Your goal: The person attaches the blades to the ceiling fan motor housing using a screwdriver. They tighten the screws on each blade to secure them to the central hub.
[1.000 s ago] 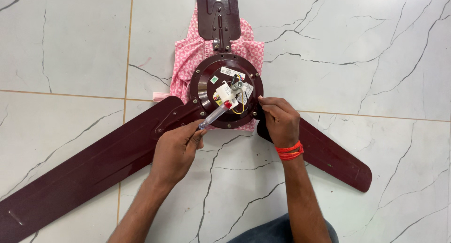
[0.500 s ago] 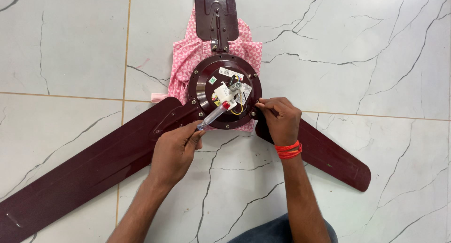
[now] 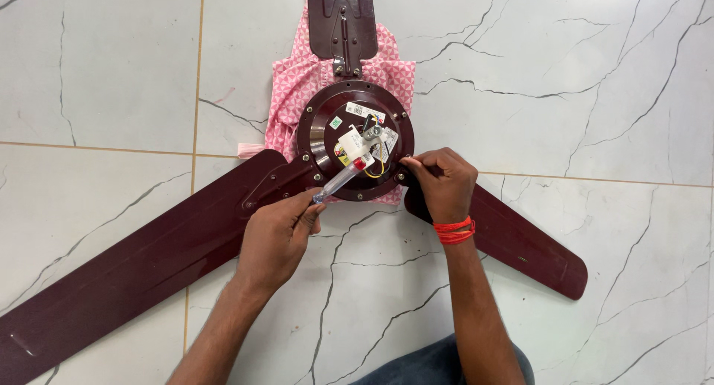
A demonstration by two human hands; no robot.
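Compared with a moment ago I see little change: my left hand (image 3: 277, 236) still grips the clear-handled screwdriver with a red band (image 3: 338, 183), its tip resting among the wiring on the round maroon metal motor housing (image 3: 324, 132) of the dismantled ceiling fan, while my right hand (image 3: 443, 181) has edged its fingertips onto the housing's rim at the right-hand blade joint, pinching there; I cannot tell whether anything small is held. The long maroon fan blade (image 3: 149, 258) is cut off at the lower left, the upper one at the top edge. A pink patterned cloth (image 3: 290, 95) lies mostly hidden under the housing on the white marble-look tiled floor (image 3: 595, 95).
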